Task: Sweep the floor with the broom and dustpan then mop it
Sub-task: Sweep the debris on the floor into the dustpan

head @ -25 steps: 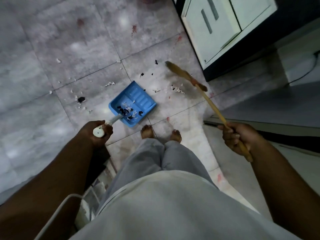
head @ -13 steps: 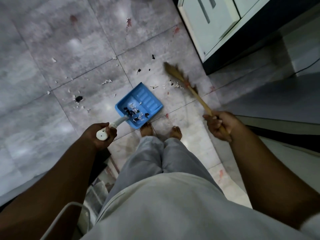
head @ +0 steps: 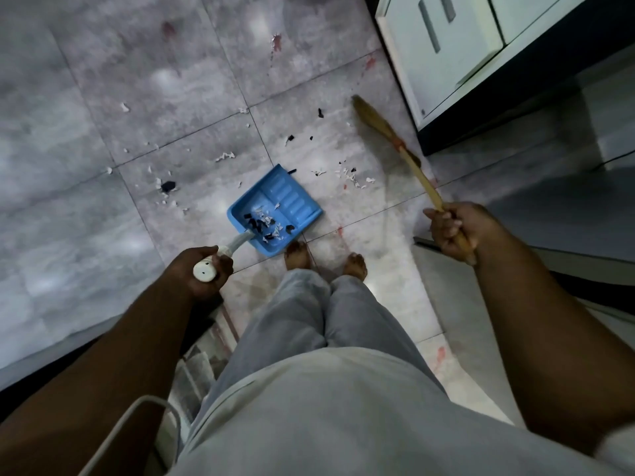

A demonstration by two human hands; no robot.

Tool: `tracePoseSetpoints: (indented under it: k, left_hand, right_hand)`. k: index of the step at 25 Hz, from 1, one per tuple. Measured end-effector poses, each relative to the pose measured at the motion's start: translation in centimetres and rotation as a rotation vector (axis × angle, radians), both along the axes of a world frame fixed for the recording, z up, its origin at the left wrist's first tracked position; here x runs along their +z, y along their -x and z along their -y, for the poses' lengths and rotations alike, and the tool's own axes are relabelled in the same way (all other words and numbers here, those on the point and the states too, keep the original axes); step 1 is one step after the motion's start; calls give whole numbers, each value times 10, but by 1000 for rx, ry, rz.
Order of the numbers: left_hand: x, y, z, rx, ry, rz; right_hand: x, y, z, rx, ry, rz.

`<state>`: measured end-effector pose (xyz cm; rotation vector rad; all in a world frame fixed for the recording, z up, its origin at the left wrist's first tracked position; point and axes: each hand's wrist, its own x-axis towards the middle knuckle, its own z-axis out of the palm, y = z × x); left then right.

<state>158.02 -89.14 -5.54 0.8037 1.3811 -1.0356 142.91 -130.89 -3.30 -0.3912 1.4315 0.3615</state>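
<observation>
Left hand [head: 202, 269] is curling fully around the white, rounded handle [head: 237, 243] of the blue ribbed plastic dustpan [head: 285, 204], which is resting on the floor [head: 154, 97] just ahead of the bare feet [head: 297, 255] and carrying black and white scraps. Right hand [head: 453, 231] is closing tightly around the wooden stick of the broom [head: 388, 132], its straw-coloured bristles pointing toward the white cabinet [head: 446, 56]. Glossy grey marbled tiles are showing reddish stains and scattered paper bits [head: 354, 176] between dustpan and broom.
</observation>
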Motion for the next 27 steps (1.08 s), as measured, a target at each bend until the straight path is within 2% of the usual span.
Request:
tracePoseSetpoints:
  k: [4, 9, 12, 16, 21, 27]
  left_hand:
    - [-3, 3, -11, 6, -5, 7]
    - [-1, 3, -19, 88, 13, 3]
    - [-4, 1, -23, 117, 15, -1]
    - [-8, 1, -27, 148, 6, 1]
    - [-13, -5, -33, 172, -19, -2]
    - [-9, -8, -40, 151, 10, -39]
  right_hand:
    - [-9, -23, -25, 127, -16, -21]
    - [30, 7, -50, 242, -69, 26]
    - [39, -9, -49, 282, -35, 44]
    - [17, -70, -42, 337, 94, 47]
    - [-28, -127, -47, 462, 123, -9]
    - [-28, -86, -73, 720, 158, -82]
